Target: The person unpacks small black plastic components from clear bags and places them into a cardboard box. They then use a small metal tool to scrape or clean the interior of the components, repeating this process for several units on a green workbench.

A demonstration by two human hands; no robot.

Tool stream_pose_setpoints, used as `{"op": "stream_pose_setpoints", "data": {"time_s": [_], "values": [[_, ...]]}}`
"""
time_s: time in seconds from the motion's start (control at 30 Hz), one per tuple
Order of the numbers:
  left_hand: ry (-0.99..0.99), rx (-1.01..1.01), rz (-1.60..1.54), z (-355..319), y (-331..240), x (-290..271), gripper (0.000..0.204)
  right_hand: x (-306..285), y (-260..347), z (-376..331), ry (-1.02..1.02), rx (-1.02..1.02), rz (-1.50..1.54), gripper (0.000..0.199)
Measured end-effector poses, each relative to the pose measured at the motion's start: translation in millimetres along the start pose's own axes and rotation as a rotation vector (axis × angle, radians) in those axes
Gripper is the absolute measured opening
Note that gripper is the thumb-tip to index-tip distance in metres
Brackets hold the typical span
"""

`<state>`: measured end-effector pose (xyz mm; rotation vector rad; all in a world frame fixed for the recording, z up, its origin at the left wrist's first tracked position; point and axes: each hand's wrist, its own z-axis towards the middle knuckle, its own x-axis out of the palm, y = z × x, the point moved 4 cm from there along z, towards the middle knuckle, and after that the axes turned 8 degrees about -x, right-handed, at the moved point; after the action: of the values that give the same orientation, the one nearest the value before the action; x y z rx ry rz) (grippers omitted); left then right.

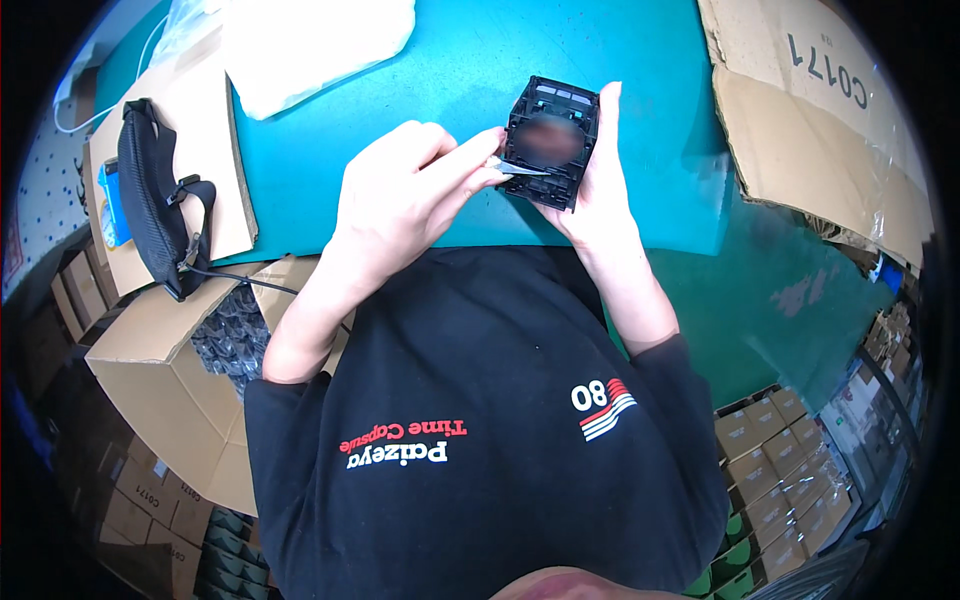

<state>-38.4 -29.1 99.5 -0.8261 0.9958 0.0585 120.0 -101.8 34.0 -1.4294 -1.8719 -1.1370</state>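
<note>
The single view comes from a head-worn fisheye camera, the left one of a pair. It looks steeply down, from close above, over the black T-shirt point(500, 350), the left hand point(395, 190), the right hand point(605, 195) and the teal desk point(470, 55); straight edges bend toward the rim.

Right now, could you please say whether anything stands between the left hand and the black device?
Nothing visible blocks the left hand; its pointed tool reaches over the black device, held in the right hand.

Blk plastic pc. point(550, 140), tilted, w/ slim metal tool point(522, 169) over near end.
</note>
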Motion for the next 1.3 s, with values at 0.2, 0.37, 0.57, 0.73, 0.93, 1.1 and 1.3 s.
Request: {"op": "stream_pose_setpoints", "data": {"time_s": [0.2, 0.37, 0.57, 0.73, 0.93, 1.1, 1.3], "values": [[-0.027, -0.001, 0.079, -0.4, -4.5, -3.5, 0.030, 1.0, -1.4, -0.1, -0.137, 0.006, -0.059, 0.087], [-0.039, 0.012, 0.080, 1.3, -8.6, -5.4, 0.030, 10.8, -1.3, -4.7, -0.196, -0.016, -0.192, 0.082], [-0.064, 0.052, 0.069, 4.0, -13.1, -8.1, 0.029, 19.9, -0.7, -10.3, -0.248, -0.040, -0.242, 0.081], [-0.069, 0.077, 0.059, 5.1, -11.5, -6.5, 0.028, 18.2, -0.4, -10.1, -0.260, -0.037, -0.257, 0.082], [-0.068, 0.084, 0.060, 4.6, -11.3, -4.0, 0.027, 19.9, -0.8, -10.8, -0.255, -0.052, -0.245, 0.078], [-0.062, 0.090, 0.046, 7.3, -5.4, -6.2, 0.027, 13.7, 11.4, -6.6, -0.174, -0.241, -0.286, 0.075], [-0.093, -0.118, -0.393, 5.7, -0.7, -13.0, 0.072, 27.0, 37.6, -21.3, 0.245, -1.078, -1.293, 0.029]]}}
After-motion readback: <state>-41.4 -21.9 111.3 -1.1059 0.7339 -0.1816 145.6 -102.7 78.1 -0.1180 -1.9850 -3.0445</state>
